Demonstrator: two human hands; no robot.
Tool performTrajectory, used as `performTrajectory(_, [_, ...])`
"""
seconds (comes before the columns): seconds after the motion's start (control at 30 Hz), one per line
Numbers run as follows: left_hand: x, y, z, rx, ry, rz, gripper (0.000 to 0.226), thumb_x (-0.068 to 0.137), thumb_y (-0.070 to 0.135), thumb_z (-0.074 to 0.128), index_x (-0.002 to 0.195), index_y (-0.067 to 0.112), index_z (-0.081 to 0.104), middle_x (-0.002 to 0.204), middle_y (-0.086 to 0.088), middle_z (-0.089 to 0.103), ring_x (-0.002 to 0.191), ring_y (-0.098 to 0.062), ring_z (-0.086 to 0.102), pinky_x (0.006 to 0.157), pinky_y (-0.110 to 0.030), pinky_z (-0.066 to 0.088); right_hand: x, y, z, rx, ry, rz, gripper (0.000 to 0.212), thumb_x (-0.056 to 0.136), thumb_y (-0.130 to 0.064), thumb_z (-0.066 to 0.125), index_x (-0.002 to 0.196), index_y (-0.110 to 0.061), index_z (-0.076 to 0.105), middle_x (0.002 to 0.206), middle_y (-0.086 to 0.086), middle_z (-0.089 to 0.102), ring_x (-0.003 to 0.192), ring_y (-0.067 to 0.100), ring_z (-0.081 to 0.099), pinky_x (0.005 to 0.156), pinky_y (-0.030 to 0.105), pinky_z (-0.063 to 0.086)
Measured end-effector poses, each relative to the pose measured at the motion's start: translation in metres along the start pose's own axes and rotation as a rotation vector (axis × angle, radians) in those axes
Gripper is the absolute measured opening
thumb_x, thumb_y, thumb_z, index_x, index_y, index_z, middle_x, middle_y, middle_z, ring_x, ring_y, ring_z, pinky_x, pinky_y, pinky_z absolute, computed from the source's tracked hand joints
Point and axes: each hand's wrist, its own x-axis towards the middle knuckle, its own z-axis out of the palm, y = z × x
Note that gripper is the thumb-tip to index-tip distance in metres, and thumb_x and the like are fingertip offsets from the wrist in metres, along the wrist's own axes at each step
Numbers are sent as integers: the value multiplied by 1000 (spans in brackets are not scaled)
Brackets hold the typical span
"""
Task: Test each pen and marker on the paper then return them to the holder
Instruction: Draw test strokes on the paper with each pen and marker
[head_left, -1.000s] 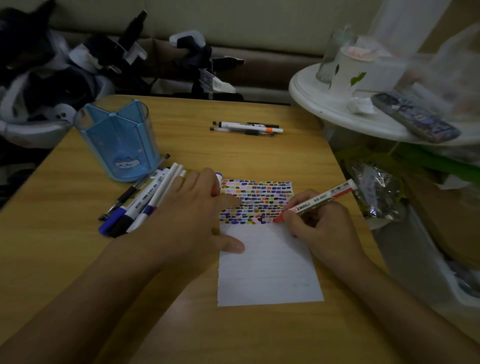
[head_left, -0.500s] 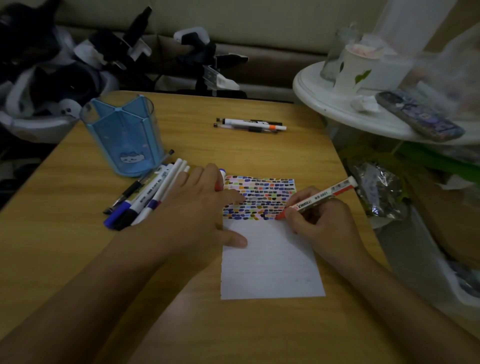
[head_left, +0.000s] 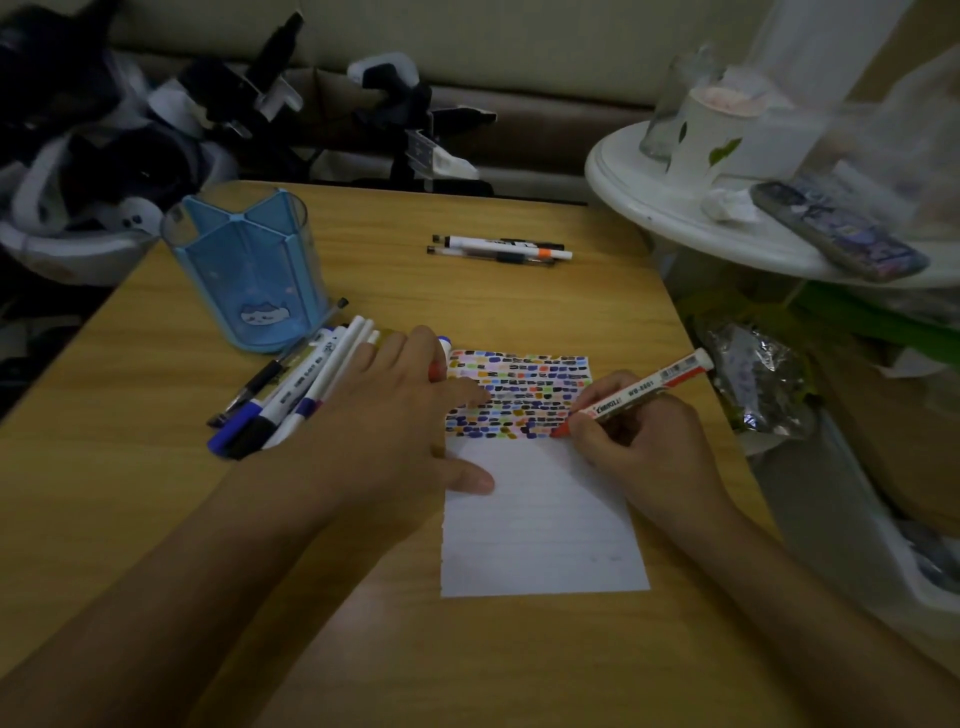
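Red marker (head_left: 631, 396) pinched in my right hand (head_left: 647, 447) has crept along the dab rows at centre frame; my flat left hand (head_left: 395, 415) still pins the paper (head_left: 540, 530).

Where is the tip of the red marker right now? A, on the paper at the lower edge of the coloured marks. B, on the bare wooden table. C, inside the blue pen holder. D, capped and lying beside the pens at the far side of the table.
A: the right hand grips the red marker with its tip touching the paper just below the rows of coloured marks.
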Motion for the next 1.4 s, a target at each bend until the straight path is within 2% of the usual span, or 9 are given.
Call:
performTrajectory(0.07, [0,0,0,4,3,0,86,66,89,44,142,50,34,112,8,23,107,-11,25,94,-29,27,0,0,0,-11,-14,-6,10,88,-18,69,83,-26,67,69,-1,68,62,13,61,52,36,51])
performTrajectory(0.23, [0,0,0,11,2,-1,86,66,89,44,142,50,34,112,8,23,108,-11,26,96,-30,29,1,-2,0,-34,17,-8,15,86,-13,71,81,-26,66,65,-6,66,60,7,60,48,15,43])
performTrajectory(0.4, [0,1,-1,12,-6,0,86,67,89,44,143,50,33,111,7,22,108,-11,27,97,-31,30,0,-2,1,-46,-11,-23,13,87,-16,71,81,-27,66,66,-5,68,60,9,61,48,18,43])
performTrajectory(0.57, [0,1,-1,9,-17,-3,85,68,88,45,143,50,33,113,7,22,111,-13,28,101,-32,30,0,-1,0,-54,3,-33,16,87,-13,71,81,-27,65,65,-8,65,58,8,59,47,14,39])
performTrajectory(0.67, [0,1,0,3,-5,4,84,68,88,46,142,50,34,111,7,22,109,-12,28,97,-30,30,-1,-1,0,-63,-9,-50,14,87,-14,71,82,-26,66,63,-9,64,59,8,59,49,13,38])
performTrajectory(1.0, [0,1,1,-2,1,6,84,68,88,46,142,49,34,110,7,21,107,-11,26,92,-29,26,-1,-1,0,-73,-2,-49,13,86,-14,70,81,-25,65,61,-7,62,56,10,58,47,17,39])
performTrajectory(1.17, [0,0,1,6,-4,3,84,68,88,46,142,50,32,111,7,21,107,-11,24,89,-29,23,0,2,0,-81,-4,-54,11,87,-17,70,83,-27,66,63,-6,63,58,12,59,47,28,45])
performTrajectory(1.27, [2,1,1,-1,-4,0,84,69,87,46,142,50,33,109,7,21,107,-11,25,90,-29,23,0,2,2,-106,5,-51,13,86,-16,71,82,-26,65,61,-5,62,56,12,59,46,26,43])
performTrajectory(1.4, [-1,-1,2,2,4,5,84,68,88,47,142,49,33,110,7,21,106,-11,25,89,-29,22,-1,0,1,-92,13,-61,12,87,-17,70,81,-26,65,61,-5,62,57,12,59,48,30,44])
